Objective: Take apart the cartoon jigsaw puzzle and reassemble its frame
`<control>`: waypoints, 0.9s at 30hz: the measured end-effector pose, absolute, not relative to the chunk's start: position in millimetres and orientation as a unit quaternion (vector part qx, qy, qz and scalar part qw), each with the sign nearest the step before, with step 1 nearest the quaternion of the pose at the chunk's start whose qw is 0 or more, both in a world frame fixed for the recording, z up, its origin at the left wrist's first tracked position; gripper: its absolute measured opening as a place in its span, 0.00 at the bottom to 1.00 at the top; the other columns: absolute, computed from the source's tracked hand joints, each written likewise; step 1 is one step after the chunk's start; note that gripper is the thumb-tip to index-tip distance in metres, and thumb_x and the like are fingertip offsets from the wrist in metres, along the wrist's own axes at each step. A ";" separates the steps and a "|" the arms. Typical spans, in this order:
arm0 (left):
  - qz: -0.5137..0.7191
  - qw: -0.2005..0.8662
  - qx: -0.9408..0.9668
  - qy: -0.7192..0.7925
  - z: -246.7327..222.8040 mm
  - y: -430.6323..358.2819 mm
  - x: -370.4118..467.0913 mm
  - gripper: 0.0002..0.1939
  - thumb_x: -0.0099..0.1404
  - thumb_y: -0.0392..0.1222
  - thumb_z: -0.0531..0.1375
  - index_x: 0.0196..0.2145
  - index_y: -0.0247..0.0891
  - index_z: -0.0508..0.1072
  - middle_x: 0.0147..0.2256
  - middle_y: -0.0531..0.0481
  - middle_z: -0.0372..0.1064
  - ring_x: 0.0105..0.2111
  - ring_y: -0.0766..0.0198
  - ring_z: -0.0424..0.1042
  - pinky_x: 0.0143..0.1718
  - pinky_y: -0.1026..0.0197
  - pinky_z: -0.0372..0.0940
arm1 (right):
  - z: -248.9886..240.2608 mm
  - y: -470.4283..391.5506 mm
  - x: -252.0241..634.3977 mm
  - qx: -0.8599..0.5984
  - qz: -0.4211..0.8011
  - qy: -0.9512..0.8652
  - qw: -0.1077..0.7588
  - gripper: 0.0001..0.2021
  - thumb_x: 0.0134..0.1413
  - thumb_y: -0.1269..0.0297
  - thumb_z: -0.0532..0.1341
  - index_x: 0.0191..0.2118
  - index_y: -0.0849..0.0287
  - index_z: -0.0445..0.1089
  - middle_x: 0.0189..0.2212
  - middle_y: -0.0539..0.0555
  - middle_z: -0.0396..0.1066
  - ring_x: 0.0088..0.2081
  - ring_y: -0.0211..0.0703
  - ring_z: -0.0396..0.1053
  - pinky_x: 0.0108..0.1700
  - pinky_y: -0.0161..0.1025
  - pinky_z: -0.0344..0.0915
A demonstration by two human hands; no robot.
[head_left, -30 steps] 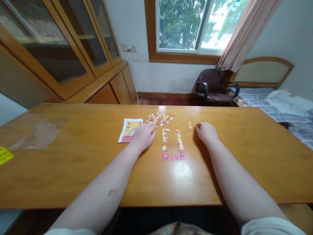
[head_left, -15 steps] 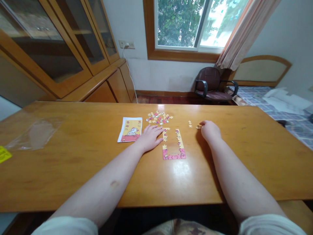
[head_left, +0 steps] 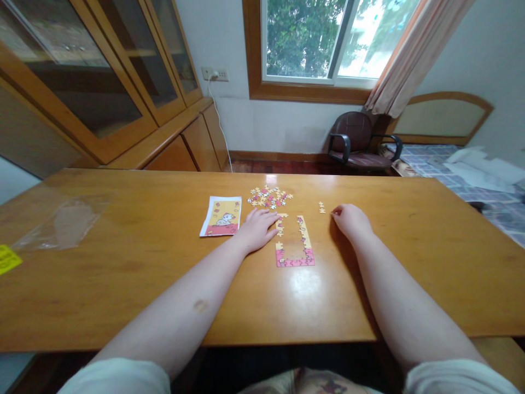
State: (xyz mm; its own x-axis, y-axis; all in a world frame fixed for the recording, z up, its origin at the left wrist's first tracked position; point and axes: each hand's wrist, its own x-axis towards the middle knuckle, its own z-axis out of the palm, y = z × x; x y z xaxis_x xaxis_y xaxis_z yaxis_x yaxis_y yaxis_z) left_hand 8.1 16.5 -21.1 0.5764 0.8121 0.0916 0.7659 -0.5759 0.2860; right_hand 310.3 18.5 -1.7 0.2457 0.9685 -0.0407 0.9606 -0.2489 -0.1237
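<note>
My left hand (head_left: 259, 229) lies flat with its fingers stretched out, the fingertips at the left side of a partly joined puzzle border (head_left: 295, 262). The border is pink along the bottom and yellow up both sides, with a gap in its left side. My right hand (head_left: 351, 221) is closed in a pinch to the right of the border, on a small puzzle piece (head_left: 333, 213) mostly hidden by the fingers. Close to its left lie a few loose yellow pieces (head_left: 322, 207). Beyond the border is a pile of mixed puzzle pieces (head_left: 270, 197).
A picture card (head_left: 221, 217) with a white animal on yellow and pink lies left of my left hand. A clear plastic bag (head_left: 71, 221) and a yellow label (head_left: 8, 259) are at the table's left. Past the wooden table (head_left: 164, 191) stands an office chair (head_left: 353, 137).
The pieces under my right fingertips showed more before; now the fingers cover most of them. My left hand stays flat beside the border. The whole view has shifted slightly.
</note>
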 end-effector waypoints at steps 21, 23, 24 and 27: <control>0.094 0.118 0.882 0.446 -9.9 9.3 1.2 0.23 0.67 0.50 0.51 0.57 0.43 0.67 0.58 0.50 0.65 0.60 0.52 0.58 0.63 0.44 0.48 | -2.6 1.0 277.7 -0.496 0.155 -0.853 0.048 0.36 0.48 0.45 0.64 0.63 0.51 0.60 0.62 0.56 0.59 0.60 0.60 0.55 0.60 0.58 0.51; 0.094 0.117 0.883 0.445 -10.4 8.9 1.2 0.23 0.66 0.49 0.52 0.57 0.43 0.67 0.58 0.49 0.64 0.60 0.52 0.58 0.63 0.43 0.48 | -0.7 0.5 276.6 -0.501 0.148 -0.852 0.044 0.36 0.48 0.45 0.63 0.62 0.52 0.61 0.62 0.57 0.59 0.60 0.61 0.56 0.60 0.58 0.51; 0.093 0.117 0.883 0.445 -10.8 8.8 1.3 0.23 0.66 0.49 0.52 0.57 0.43 0.67 0.58 0.49 0.64 0.60 0.52 0.58 0.63 0.43 0.47 | 0.1 0.1 276.0 -0.502 0.145 -0.852 0.045 0.36 0.48 0.45 0.63 0.62 0.52 0.61 0.62 0.57 0.59 0.60 0.61 0.56 0.60 0.59 0.52; 0.096 0.113 0.886 0.440 -11.6 8.5 1.5 0.24 0.66 0.49 0.52 0.58 0.43 0.66 0.59 0.49 0.64 0.60 0.53 0.58 0.63 0.44 0.48 | 1.3 -0.9 274.4 -0.500 0.141 -0.853 0.050 0.36 0.48 0.45 0.64 0.62 0.54 0.62 0.62 0.58 0.59 0.60 0.61 0.56 0.60 0.58 0.52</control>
